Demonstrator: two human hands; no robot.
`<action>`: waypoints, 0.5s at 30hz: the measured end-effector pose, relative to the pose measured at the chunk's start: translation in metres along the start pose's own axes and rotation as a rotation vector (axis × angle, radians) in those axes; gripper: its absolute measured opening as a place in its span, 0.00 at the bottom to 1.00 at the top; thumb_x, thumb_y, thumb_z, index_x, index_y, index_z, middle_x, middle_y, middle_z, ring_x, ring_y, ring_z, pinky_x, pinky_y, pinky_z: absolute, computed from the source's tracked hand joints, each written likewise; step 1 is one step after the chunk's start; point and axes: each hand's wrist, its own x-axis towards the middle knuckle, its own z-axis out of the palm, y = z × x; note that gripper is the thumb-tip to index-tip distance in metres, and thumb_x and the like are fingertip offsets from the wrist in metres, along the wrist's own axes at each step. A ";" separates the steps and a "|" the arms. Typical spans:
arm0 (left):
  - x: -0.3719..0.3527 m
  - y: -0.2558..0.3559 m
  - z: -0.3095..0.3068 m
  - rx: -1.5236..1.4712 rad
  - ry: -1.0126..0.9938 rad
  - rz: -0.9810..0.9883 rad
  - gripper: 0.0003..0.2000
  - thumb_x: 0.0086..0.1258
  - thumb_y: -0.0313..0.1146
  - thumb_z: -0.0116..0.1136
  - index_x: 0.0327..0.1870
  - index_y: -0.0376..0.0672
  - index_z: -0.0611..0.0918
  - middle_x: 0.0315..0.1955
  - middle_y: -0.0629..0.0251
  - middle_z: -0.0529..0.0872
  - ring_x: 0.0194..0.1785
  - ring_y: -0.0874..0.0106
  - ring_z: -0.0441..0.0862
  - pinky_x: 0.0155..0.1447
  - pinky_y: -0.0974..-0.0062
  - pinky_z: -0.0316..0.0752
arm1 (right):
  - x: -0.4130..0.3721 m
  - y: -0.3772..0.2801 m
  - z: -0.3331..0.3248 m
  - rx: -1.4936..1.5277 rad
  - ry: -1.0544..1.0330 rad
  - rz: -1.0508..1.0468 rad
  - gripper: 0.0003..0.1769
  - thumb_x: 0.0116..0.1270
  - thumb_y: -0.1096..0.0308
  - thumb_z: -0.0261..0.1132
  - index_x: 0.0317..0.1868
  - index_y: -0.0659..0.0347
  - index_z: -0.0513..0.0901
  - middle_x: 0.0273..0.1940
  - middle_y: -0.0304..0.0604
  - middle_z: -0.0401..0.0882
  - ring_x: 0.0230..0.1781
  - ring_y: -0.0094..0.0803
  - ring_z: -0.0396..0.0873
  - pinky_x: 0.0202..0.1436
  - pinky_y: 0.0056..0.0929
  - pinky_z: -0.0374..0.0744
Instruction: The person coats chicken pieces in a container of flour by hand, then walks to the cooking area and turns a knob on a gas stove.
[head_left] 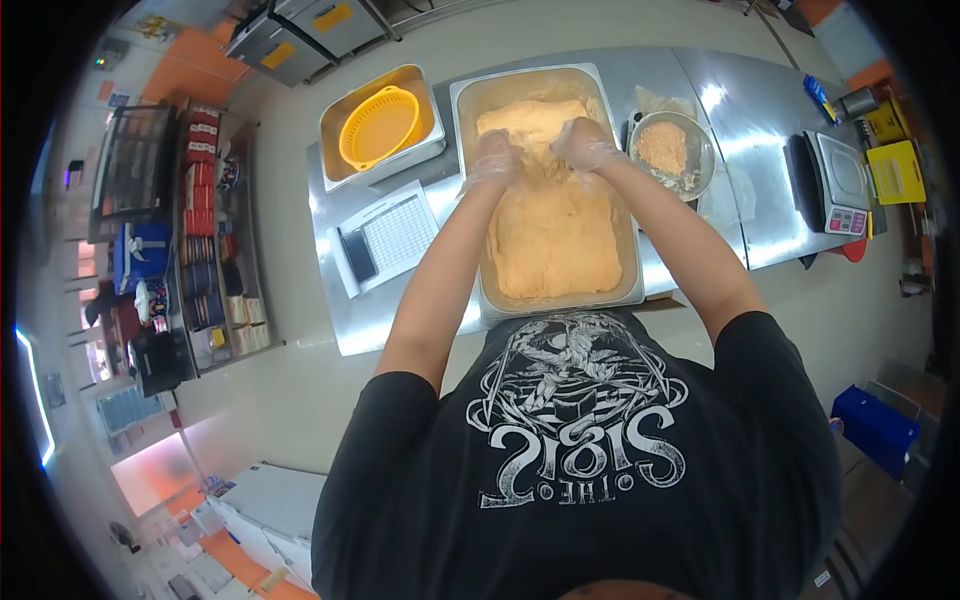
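A deep metal pan (636, 255) in front of me holds pale orange, powdery material. A broad flour-coated slab (555, 245) lies at its near end, and another coated slab (535, 118) at the far end. Both my hands wear clear, powder-dusted plastic gloves. Between the slabs, my left hand (495, 158) is closed at the pan's left side, its fingertips hidden in the loose powder. My right hand (586, 147) is curled the same way at the right side, against the far slab's edge. What the fingers hold, if anything, is hidden.
Left of the pan stands a metal tub (425, 150) with a yellow strainer basket (381, 128); a white slicer-like board with a grid (395, 236) lies nearer. To the right are a round bowl of orange crumbs (663, 148) and a weighing scale (838, 175) on the steel table (700, 245).
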 end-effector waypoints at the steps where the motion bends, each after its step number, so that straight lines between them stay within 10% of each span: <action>1: 0.005 -0.006 0.007 0.090 -0.075 0.098 0.16 0.54 0.34 0.59 0.39 0.31 0.81 0.37 0.44 0.82 0.44 0.51 0.79 0.48 0.63 0.73 | -0.001 -0.002 0.001 0.023 -0.102 0.010 0.13 0.54 0.66 0.59 0.33 0.70 0.79 0.23 0.49 0.79 0.22 0.33 0.81 0.30 0.30 0.78; 3: 0.010 -0.012 0.017 0.263 -0.228 0.288 0.16 0.53 0.34 0.60 0.40 0.31 0.81 0.39 0.44 0.82 0.45 0.52 0.79 0.49 0.64 0.73 | -0.004 -0.009 0.007 0.071 -0.316 0.032 0.14 0.55 0.66 0.59 0.34 0.71 0.79 0.23 0.49 0.80 0.24 0.33 0.82 0.32 0.30 0.78; 9: 0.022 -0.045 0.016 0.064 -0.057 0.121 0.18 0.56 0.36 0.58 0.44 0.33 0.80 0.47 0.44 0.78 0.53 0.54 0.76 0.55 0.65 0.71 | 0.034 0.059 0.044 0.454 -0.057 0.093 0.12 0.57 0.69 0.56 0.37 0.66 0.81 0.31 0.50 0.82 0.31 0.38 0.83 0.38 0.34 0.79; 12: -0.005 -0.050 0.028 0.845 -0.363 0.213 0.13 0.59 0.33 0.54 0.41 0.36 0.83 0.45 0.47 0.81 0.51 0.56 0.79 0.54 0.65 0.73 | 0.043 0.097 0.071 -0.241 -0.256 0.079 0.14 0.57 0.72 0.54 0.43 0.64 0.80 0.41 0.53 0.82 0.38 0.41 0.82 0.43 0.36 0.78; 15: -0.053 -0.047 0.044 0.556 -0.497 -0.024 0.20 0.58 0.38 0.56 0.50 0.38 0.79 0.47 0.48 0.80 0.54 0.58 0.78 0.57 0.68 0.72 | 0.008 0.100 0.101 -0.406 -0.277 0.051 0.20 0.55 0.71 0.57 0.50 0.63 0.78 0.46 0.60 0.78 0.46 0.47 0.79 0.50 0.38 0.76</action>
